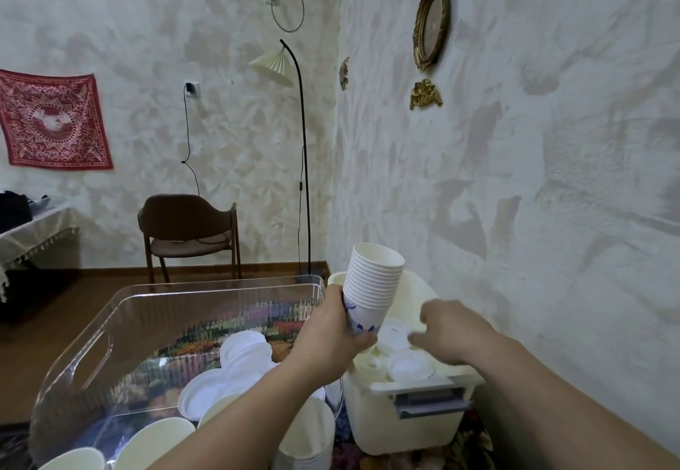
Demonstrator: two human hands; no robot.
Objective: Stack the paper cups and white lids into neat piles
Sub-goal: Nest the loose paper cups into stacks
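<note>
My left hand (333, 333) grips a tall stack of nested paper cups (373, 282) near its base, holding it upright above the gap between two bins. My right hand (447, 330) reaches palm down into the white bin (423, 418), over loose white lids (408, 366) and cups; it is blurred, and I see nothing held in it. More white lids (243, 355) lie in a loose heap inside the clear plastic bin (110, 322). Several cream cup stacks (309, 429) stand at the clear bin's near edge.
The white bin has a grey latch (430, 401) on its near side and sits against the textured wall on the right. A patterned cloth lies under the clear bin. A chair (187, 230) and floor lamp (301, 146) stand by the far wall.
</note>
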